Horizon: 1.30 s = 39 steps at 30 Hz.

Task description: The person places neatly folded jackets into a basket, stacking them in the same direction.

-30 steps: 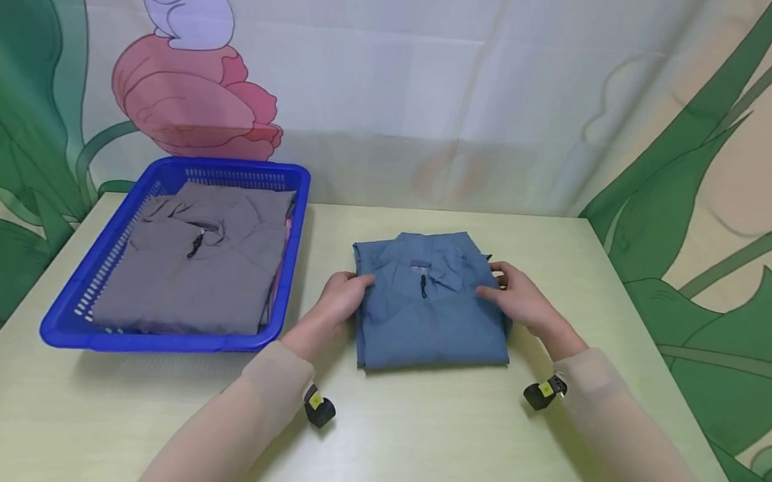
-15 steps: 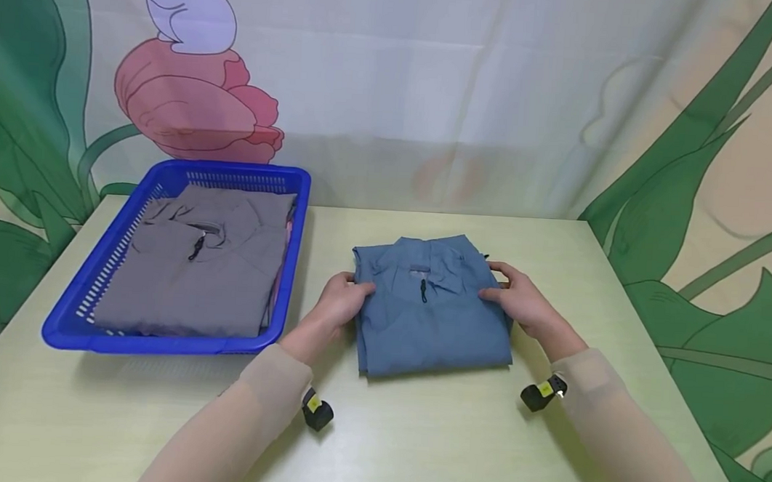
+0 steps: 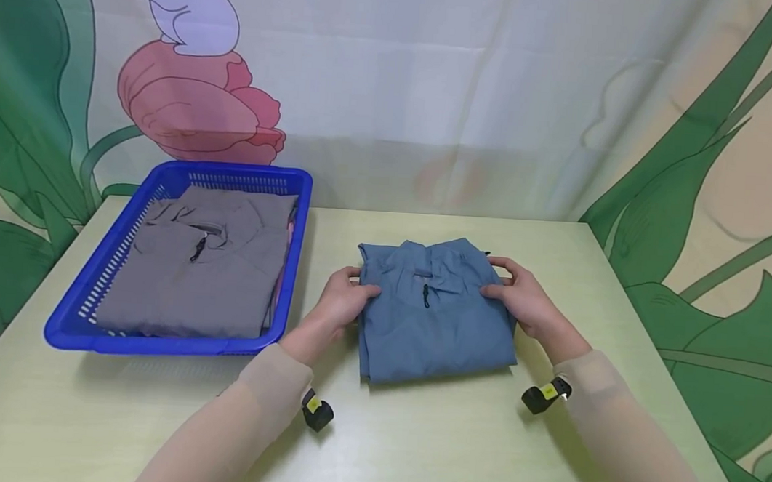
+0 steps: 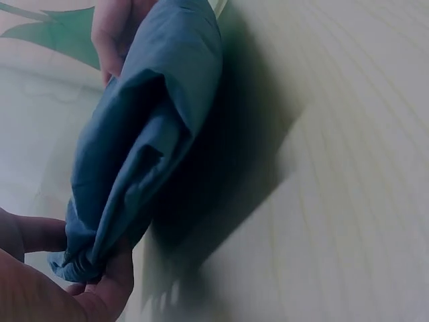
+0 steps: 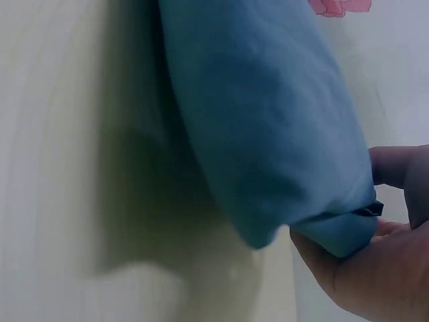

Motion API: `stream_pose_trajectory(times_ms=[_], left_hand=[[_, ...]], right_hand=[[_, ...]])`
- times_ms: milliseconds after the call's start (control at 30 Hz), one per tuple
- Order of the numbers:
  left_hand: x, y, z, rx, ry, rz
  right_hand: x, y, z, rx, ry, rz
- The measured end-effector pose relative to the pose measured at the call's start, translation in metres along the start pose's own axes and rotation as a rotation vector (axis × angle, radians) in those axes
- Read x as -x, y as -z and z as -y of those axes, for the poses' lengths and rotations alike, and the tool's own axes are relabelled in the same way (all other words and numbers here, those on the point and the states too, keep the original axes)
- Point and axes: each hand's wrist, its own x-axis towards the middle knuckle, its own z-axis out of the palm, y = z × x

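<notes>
A folded blue jacket with a collar and a black zip pull is held between both hands over the table. At its left edge the left hand pinches the cloth, thumb on top and fingers beneath. Across from it, the right hand grips the right edge the same way. In the left wrist view the layered folds of the jacket show, with a dark shadow between it and the tabletop. From the right wrist, the jacket's underside hangs clear of the surface.
A blue plastic basket stands at the left of the table, holding a folded grey garment with a black zip pull. Something pink peeks out under that garment. A printed curtain rises behind the table's far edge.
Both hands stay on the jacket, which is now lifted and slightly tilted, its near edge a little lower in the head view. The head view has shifted slightly.
</notes>
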Motion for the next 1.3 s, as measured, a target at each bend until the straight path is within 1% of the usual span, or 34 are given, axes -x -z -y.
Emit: stream_pose_trajectory(times_ms=[233, 400, 500, 633, 800, 867, 1000, 1133, 1300], left_hand=[[0.007, 0.003, -0.007, 0.03, -0.024, 0.024], [0.014, 0.004, -0.012, 0.059, -0.022, 0.036], [0.018, 0.003, -0.014, 0.094, -0.02, 0.043], [0.027, 0.001, -0.019, 0.136, -0.029, 0.055], [0.041, 0.003, -0.027, 0.166, -0.073, 0.058], [0.047, 0.007, -0.032, 0.179, -0.093, 0.063], [0.054, 0.018, -0.041, 0.177, -0.102, 0.084], [0.056, 0.034, -0.047, 0.149, -0.086, 0.114], [0.057, 0.057, -0.052, 0.113, -0.075, 0.142]], right_hand=[[0.008, 0.002, 0.017, -0.017, 0.023, 0.047], [0.013, 0.006, 0.028, -0.024, 0.039, 0.059], [0.016, 0.009, 0.034, -0.021, 0.05, 0.064], [0.02, 0.015, 0.041, -0.014, 0.065, 0.073], [0.023, 0.017, 0.05, 0.001, 0.099, 0.087], [0.023, 0.016, 0.054, -0.002, 0.107, 0.099], [0.024, 0.01, 0.061, -0.019, 0.122, 0.113], [0.026, -0.002, 0.067, -0.043, 0.13, 0.112], [0.027, -0.021, 0.077, -0.067, 0.151, 0.115]])
